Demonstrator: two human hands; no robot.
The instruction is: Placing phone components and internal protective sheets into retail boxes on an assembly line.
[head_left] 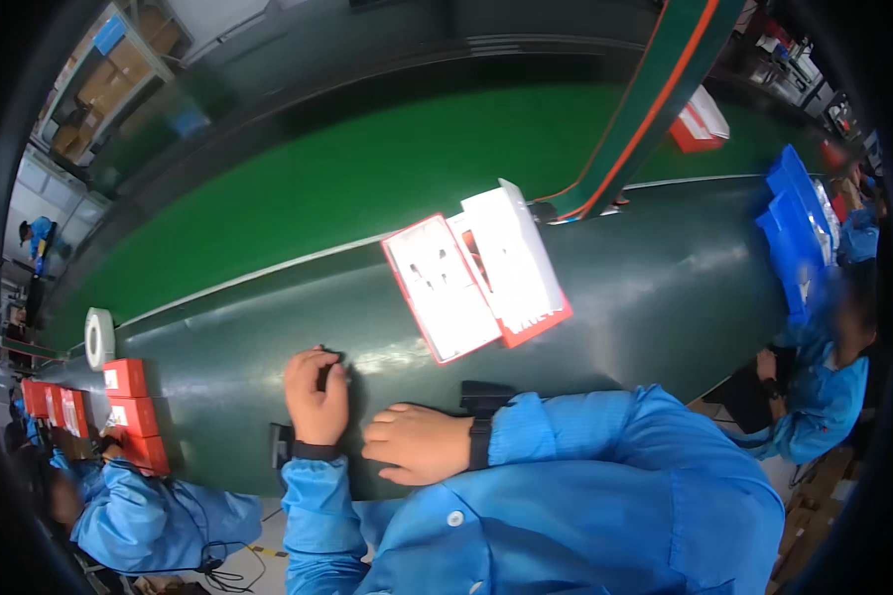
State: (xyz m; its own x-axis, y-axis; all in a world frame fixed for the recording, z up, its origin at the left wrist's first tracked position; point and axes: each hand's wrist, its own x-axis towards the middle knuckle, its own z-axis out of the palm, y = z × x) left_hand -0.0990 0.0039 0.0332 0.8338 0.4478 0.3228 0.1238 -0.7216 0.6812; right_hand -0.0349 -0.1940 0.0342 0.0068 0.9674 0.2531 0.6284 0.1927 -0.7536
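My left hand point(317, 399) rests on the dark green worktable point(367, 307), its fingers loosely curled and the thumb apart from them. I see nothing held in it, only a dark gap. My right hand point(417, 443) lies flat, palm down, near the table's front edge, fingers stretched toward the left wrist. Beyond both hands, untouched, lies a red-and-white box point(511, 263) with a white flap standing up. Against its left side is a white panel with red edges point(441, 288), printed with small dark earphones.
A green belt point(367, 159) runs behind the table, and a green post with an orange stripe point(645, 109) rises there. Red boxes point(134, 416) and a white tape roll point(99, 339) stand left. Blue bins point(794, 238) stand right. Co-workers in blue sit on both sides.
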